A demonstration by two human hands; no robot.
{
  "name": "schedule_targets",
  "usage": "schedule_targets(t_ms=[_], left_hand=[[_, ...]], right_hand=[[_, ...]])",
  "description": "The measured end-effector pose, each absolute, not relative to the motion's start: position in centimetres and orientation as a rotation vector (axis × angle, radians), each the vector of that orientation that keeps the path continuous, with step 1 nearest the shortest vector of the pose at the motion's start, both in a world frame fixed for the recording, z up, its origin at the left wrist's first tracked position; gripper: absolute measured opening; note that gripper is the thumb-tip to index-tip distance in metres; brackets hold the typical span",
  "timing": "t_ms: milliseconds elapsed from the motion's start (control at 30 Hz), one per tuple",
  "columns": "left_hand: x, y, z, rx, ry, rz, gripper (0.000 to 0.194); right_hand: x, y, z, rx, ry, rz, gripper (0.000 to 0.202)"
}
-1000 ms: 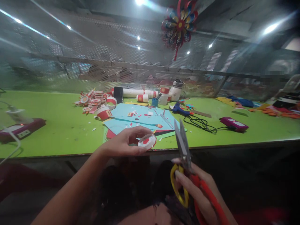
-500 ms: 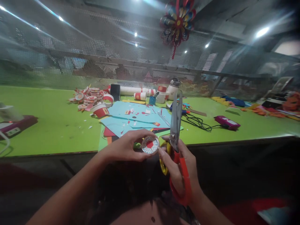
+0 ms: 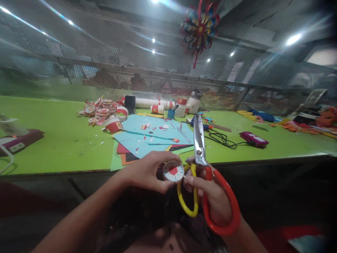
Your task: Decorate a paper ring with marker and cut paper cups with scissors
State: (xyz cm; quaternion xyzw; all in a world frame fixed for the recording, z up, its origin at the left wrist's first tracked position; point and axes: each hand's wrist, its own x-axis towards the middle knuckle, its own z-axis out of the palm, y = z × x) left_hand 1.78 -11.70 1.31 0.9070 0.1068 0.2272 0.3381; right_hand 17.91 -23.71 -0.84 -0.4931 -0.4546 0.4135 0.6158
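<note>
Between the thumb and fingers of my left hand (image 3: pixel 150 172) is a small round paper disc (image 3: pixel 173 171), white with blue specks and a red centre. My right hand (image 3: pixel 214 193) holds a pair of scissors (image 3: pixel 199 151) with one red and one yellow handle loop. Their blades point up and away, nearly together. The right thumb and fingertips also reach the disc's right edge. Both hands are in front of the table edge. Just beyond them lie light blue paper sheets (image 3: pixel 158 135) with scraps on top.
A pile of decorated discs (image 3: pixel 101 109) and a cut paper cup (image 3: pixel 113 123) lie at the back left. Behind are cups (image 3: pixel 157 109), a blue pot (image 3: pixel 171 113) and a penguin-shaped bottle (image 3: pixel 194 102). A black cable (image 3: pixel 221 138) runs to a purple box (image 3: pixel 254 139).
Both hands have come slightly lower with the disc. The scissors have tipped and dropped, and their handle loops have spread further apart and now show more fully.
</note>
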Motion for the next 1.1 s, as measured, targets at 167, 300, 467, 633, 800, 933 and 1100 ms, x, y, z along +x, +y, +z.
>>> schedule_targets(t_ms=[167, 300, 467, 633, 800, 933, 1100], left_hand=[[2.2, -11.7, 0.7, 2.209, 0.274, 0.490, 0.035], [2.2, -11.5, 0.1, 1.826, 0.192, 0.363, 0.033], [1.6, -10.9, -0.7, 1.568, 0.130, 0.327, 0.041], [0.8, -10.9, -0.8, 1.402, 0.111, 0.421, 0.047], [0.2, -10.9, -0.5, 1.311, 0.069, 0.515, 0.045], [0.3, -10.7, -0.3, 1.293, 0.049, 0.515, 0.043], [0.3, -10.8, -0.3, 1.323, 0.068, 0.509, 0.042]], right_hand=[[18.0, -24.0, -1.0, -1.294, -1.337, 0.433, 0.020], [17.6, -24.3, -0.7, -1.297, -1.486, 0.245, 0.017], [18.3, -25.1, -0.2, -1.381, -1.297, 0.430, 0.026], [21.4, -25.8, -1.7, -1.402, -1.730, 0.135, 0.028], [24.4, -27.0, -3.5, -1.393, -1.946, -0.008, 0.045], [25.2, -27.9, -2.7, -1.462, -2.074, -0.090, 0.052], [25.3, -27.9, -1.4, -1.446, -2.176, -0.240, 0.052]])
